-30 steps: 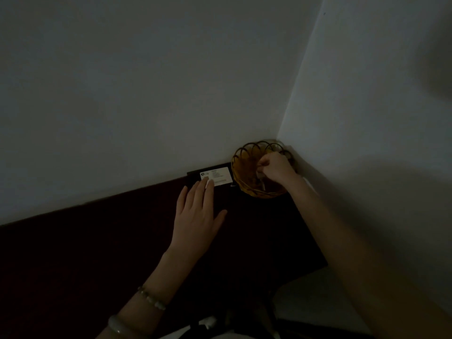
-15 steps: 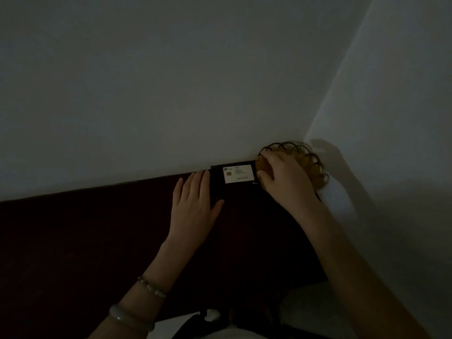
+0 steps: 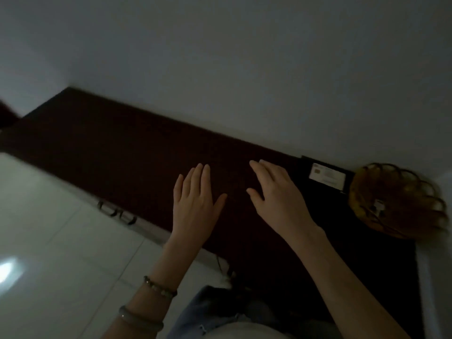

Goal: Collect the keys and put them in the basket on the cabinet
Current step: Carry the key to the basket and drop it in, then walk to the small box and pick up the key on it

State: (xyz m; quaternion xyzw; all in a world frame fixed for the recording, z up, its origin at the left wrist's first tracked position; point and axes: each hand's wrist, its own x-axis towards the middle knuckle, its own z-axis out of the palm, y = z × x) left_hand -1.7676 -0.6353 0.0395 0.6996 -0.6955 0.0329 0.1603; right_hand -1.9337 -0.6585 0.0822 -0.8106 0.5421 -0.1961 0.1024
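Observation:
A round woven basket (image 3: 415, 182) stands at the right end of a long dark cabinet top (image 3: 127, 148), in the corner of the room. Inside it lies a pale key-like object (image 3: 378, 206); the light is too dim for detail. My right hand (image 3: 276, 194) hovers over the cabinet top to the left of the basket, fingers spread and holding nothing. My left hand (image 3: 195, 199) lies flat on the dark surface beside it, also with nothing in it. Two bracelets sit on my left wrist.
A dark flat object with a white card or label (image 3: 327, 176) lies against the wall just left of the basket. Metal handles (image 3: 117, 212) show on the cabinet's front edge. Pale tiled floor (image 3: 49, 241) spreads to the left. Plain walls rise behind and to the right.
My right hand has left the basket and moved left over the cabinet top, now with its fingers apart. The view has swung left, showing the cabinet's length and the floor.

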